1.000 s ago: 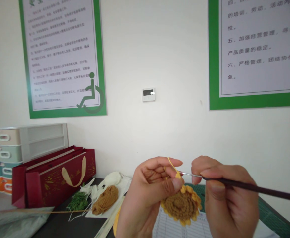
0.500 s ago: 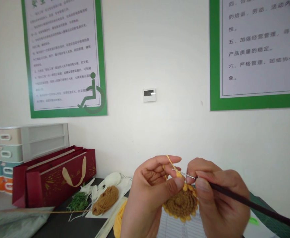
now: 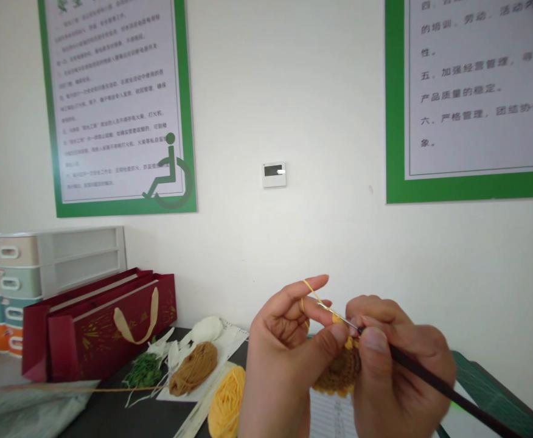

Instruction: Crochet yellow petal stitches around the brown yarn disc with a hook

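Pinching the brown-and-yellow crochet flower (image 3: 339, 370) between thumb and fingers, the left hand (image 3: 285, 353) keeps its index finger raised with yellow yarn (image 3: 311, 292) looped over it. Just beside it, the right hand (image 3: 398, 371) grips a dark crochet hook (image 3: 431, 380), tip at the flower's upper edge, above the table (image 3: 111, 413)
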The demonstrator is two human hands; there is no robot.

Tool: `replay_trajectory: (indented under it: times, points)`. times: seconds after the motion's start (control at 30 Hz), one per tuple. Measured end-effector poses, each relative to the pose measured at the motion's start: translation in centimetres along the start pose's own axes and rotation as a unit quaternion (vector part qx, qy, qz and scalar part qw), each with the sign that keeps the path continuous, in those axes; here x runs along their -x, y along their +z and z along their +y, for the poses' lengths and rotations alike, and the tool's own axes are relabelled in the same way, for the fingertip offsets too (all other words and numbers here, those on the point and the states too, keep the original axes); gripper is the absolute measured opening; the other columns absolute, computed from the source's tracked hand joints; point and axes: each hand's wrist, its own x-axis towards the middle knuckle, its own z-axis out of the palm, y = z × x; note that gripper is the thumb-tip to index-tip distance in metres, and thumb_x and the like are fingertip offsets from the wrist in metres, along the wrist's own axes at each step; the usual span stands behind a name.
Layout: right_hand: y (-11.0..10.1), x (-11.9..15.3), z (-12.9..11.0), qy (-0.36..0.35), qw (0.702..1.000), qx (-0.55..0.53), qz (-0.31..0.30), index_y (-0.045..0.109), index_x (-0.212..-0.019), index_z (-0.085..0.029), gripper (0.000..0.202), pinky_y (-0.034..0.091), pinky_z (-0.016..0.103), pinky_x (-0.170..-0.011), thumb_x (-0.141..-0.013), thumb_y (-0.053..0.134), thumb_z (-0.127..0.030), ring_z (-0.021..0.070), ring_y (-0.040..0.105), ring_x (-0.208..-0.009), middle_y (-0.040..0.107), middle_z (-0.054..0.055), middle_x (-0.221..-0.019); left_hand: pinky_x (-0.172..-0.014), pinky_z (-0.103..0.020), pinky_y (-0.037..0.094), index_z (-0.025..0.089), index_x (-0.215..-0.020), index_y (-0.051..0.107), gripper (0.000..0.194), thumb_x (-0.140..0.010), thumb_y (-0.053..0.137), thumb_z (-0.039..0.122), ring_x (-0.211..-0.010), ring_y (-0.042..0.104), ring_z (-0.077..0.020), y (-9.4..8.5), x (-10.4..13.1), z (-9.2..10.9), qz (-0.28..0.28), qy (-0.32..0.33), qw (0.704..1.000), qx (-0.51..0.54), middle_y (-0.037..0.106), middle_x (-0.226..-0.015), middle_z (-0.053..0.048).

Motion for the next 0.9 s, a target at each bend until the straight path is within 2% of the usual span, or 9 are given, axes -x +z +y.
replay_trajectory:
  times: [0.2,0.3,0.4,0.63,0.73,0.8,0.9]
  points:
    - [0.0,0.0,0.0,0.006,1.000,-0.014,-0.002,0.058,-0.089,-0.025,0.009,0.047,0.036,-0.064,-0.096,0.060,-0.020,0.0195,0.062,-0.076,0.064,0.000,-0.078,-0.098,-0.033,0.049,0.023,-0.099,0.084,0.046,-0.056,0.097,0.015,-0.092,0.067,-0.0209,0.1,0.1,0.2,0.004,-0.003,1.000,-0.008,0.070,-0.067,0.000]
    - [-0.3,-0.1,0.3,0.005,0.999,-0.040,-0.025,0.062,-0.096,-0.026,0.007,0.048,0.036,-0.065,-0.097,0.059,-0.019,0.0213,0.064,-0.084,0.064,0.002,-0.081,-0.093,-0.030,0.050,0.022,-0.098,0.084,0.044,-0.056,0.096,0.014,-0.093,0.066,-0.0200,0.0,0.2,0.3,0.003,-0.014,1.000,-0.010,0.073,-0.070,-0.002]
    - [-0.5,-0.3,0.6,0.024,0.996,-0.077,-0.047,0.064,-0.101,-0.026,0.007,0.048,0.036,-0.066,-0.100,0.058,-0.022,0.0215,0.064,-0.087,0.063,0.002,-0.085,-0.084,-0.026,0.051,0.022,-0.096,0.085,0.042,-0.056,0.097,0.015,-0.084,0.067,-0.0165,-0.2,0.2,0.5,-0.014,-0.035,0.999,-0.005,0.074,-0.074,-0.002]
    - [-1.3,-1.8,0.4,0.081,0.988,-0.125,-0.047,0.063,-0.096,-0.024,0.007,0.044,0.034,-0.066,-0.101,0.059,-0.026,0.0158,0.054,-0.069,0.057,-0.001,-0.073,-0.080,-0.021,0.053,0.020,-0.081,0.086,0.032,-0.052,0.099,0.016,-0.087,0.070,-0.0172,-1.5,-0.8,1.1,-0.060,-0.063,0.996,0.002,0.070,-0.065,-0.001]
    - [-1.5,-2.5,-0.1,0.150,0.972,-0.164,-0.073,0.062,-0.090,-0.024,0.018,0.042,0.029,-0.059,-0.103,0.051,-0.029,0.0142,0.048,-0.062,0.051,-0.002,-0.065,-0.075,-0.022,0.053,0.019,-0.079,0.085,0.028,-0.054,0.096,0.013,-0.077,0.068,-0.0145,-2.0,-1.0,1.2,-0.096,-0.092,0.991,0.011,0.070,-0.067,-0.001]
    - [-1.4,-2.7,-0.3,0.217,0.953,-0.192,-0.084,0.061,-0.086,-0.023,0.024,0.041,0.026,-0.055,-0.104,0.048,-0.032,0.0129,0.044,-0.058,0.047,-0.002,-0.062,-0.075,-0.023,0.054,0.019,-0.081,0.085,0.028,-0.056,0.095,0.013,-0.076,0.067,-0.0139,-2.1,-1.0,1.2,-0.107,-0.082,0.991,0.012,0.070,-0.069,-0.001]
    - [-1.2,-2.8,-0.5,0.294,0.928,-0.216,-0.077,0.059,-0.078,-0.021,0.027,0.041,0.022,-0.053,-0.101,0.054,-0.034,0.0106,0.041,-0.056,0.046,-0.003,-0.061,-0.077,-0.022,0.053,0.019,-0.082,0.085,0.026,-0.058,0.095,0.013,-0.080,0.068,-0.0150,-2.1,-0.9,0.9,-0.104,-0.061,0.993,-0.002,0.070,-0.069,-0.001]
